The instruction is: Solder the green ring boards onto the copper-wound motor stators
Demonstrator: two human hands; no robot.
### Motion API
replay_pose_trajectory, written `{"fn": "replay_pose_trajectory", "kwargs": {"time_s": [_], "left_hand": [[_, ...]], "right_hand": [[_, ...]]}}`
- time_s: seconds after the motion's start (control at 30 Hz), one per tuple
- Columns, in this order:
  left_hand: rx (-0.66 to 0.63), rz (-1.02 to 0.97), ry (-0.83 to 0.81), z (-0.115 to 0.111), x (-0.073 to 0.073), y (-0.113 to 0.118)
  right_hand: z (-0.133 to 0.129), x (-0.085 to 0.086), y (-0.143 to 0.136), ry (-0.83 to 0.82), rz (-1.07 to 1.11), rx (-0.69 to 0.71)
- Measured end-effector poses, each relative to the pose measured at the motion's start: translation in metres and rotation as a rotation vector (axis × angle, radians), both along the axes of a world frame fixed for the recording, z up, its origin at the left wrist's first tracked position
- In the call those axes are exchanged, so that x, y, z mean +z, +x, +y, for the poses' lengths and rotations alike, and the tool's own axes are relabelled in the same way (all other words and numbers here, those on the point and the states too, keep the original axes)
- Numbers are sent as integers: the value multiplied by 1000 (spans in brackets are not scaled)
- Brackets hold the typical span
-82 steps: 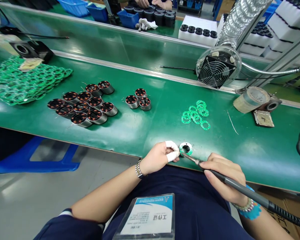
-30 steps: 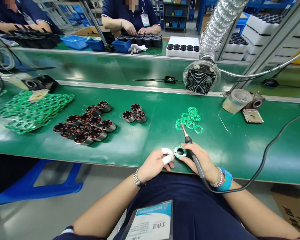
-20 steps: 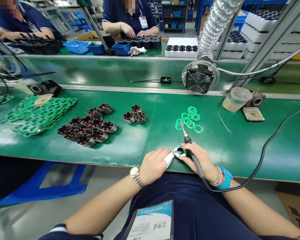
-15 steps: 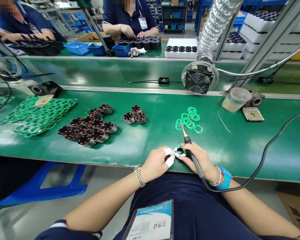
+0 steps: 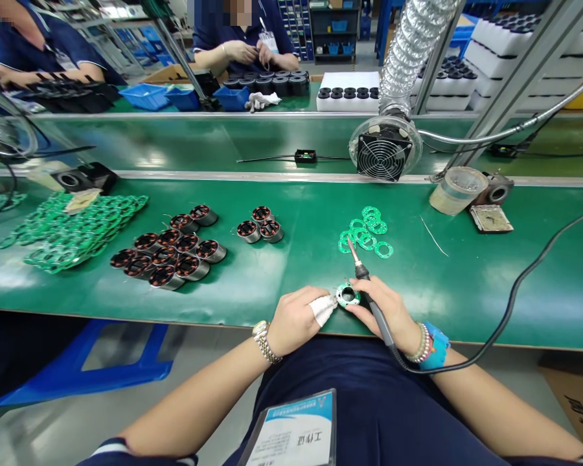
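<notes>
My right hand [image 5: 388,310] is wrapped round a soldering iron [image 5: 376,307], its tip pointing away over the loose green rings [image 5: 369,230]. The thumb and a finger of that hand also grip a round part with a green and white ring on top [image 5: 348,294]. My left hand [image 5: 304,316], with white finger covers, is pinched at the left edge of this part; whatever lies between its fingertips is too small to make out. Left of my hands stand three coil parts [image 5: 261,225] and a larger group of similar coil parts [image 5: 168,252].
Stacked green ring boards [image 5: 82,226] lie at the far left. A fan [image 5: 383,155] hangs beyond the rings. At the right are a tape roll [image 5: 458,189], a small square tin [image 5: 490,220] and the iron's cable [image 5: 510,304]. Two people sit across the bench.
My left hand has turned slightly, and its covered fingers are now closer together. The person across the bench has raised their hands. The view has shifted a little.
</notes>
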State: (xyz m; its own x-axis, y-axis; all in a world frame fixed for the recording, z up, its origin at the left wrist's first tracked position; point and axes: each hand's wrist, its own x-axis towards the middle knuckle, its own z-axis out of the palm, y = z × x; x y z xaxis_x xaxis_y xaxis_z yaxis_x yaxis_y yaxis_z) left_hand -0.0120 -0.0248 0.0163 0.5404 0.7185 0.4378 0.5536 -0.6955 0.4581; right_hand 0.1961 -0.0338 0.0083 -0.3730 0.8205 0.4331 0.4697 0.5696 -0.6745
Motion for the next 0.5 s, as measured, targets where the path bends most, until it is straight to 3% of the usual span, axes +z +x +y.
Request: {"fn": "replay_pose_trajectory", "kwargs": {"time_s": [0.17,0.27,0.4,0.5], "left_hand": [[101,-291,-427,2,1,16],[250,-389,-540,-3,-1,29],[418,-270,-237,-19,-7,37],[336,-125,33,-33,-17,33]], "right_hand": [[-1,0,-1,15,2,-15],[-2,1,-3,13,-3,-25],[-4,1,-5,-3,-8,-43],[-5,0,-6,-3,-9,-43]]}}
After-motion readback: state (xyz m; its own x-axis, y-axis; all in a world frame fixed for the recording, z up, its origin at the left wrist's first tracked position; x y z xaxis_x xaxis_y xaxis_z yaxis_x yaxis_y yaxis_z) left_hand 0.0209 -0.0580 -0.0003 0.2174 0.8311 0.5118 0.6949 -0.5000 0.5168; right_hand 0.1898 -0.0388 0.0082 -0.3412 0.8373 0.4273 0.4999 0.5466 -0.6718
